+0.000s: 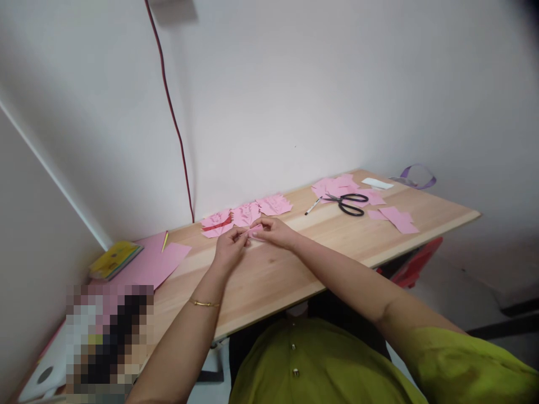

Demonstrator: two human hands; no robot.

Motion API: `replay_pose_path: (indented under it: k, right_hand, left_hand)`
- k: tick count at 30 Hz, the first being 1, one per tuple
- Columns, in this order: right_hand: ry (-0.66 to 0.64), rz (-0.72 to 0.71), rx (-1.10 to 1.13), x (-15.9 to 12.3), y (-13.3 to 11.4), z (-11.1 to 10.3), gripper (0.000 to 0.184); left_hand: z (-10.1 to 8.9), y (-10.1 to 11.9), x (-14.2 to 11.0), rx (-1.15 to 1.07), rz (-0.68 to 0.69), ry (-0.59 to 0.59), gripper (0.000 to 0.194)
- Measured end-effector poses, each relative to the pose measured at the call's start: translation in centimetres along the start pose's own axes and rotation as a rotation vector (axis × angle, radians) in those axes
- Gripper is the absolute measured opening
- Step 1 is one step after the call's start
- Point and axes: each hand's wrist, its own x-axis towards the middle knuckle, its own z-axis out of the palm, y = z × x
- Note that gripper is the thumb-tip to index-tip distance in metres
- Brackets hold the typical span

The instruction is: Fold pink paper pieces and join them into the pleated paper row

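Note:
Between my two hands, a small piece of pink paper [254, 230] is pinched above the wooden table. My left hand [230, 244] is closed on its left end, fingertips pressed together. My right hand [273, 231] grips the right end with thumb and fingers. Most of the paper is hidden by the fingers, so any fold in it cannot be made out. Just behind my hands, pink paper pieces with jagged edges [275, 204] lie in a row along the wall. A red strip [217, 224] rests across the leftmost one.
Black-handled scissors [352, 204] and a pen [313, 206] lie by loose pink papers [400, 219] on the right. A white strip [377, 183] sits behind. Leftward are large pink sheets [164, 266], a yellow pencil [164, 242] and a yellow packet [115, 259]. A red cable [171, 106] hangs down the wall.

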Motion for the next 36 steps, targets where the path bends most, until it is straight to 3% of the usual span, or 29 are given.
replay_pose_path:
  k: [5,18,36]
  right_hand:
    - [0.025,-0.029,0.018,0.1,0.5,0.4,0.025]
    - [0.048,0.019,0.083,0.4,1.0,-0.3,0.028]
    - [-0.03,0.018,0.077,0.8,1.4,-1.2,0.032]
  left_hand:
    - [0.1,0.3,0.0,-0.002,-0.043,-0.031,0.02]
    - [-0.8,0.1,0.1,-0.082,-0.144,-0.039,0.021]
    - [-1.2,0.0,0.4,-0.138,-0.205,-0.069,0.034]
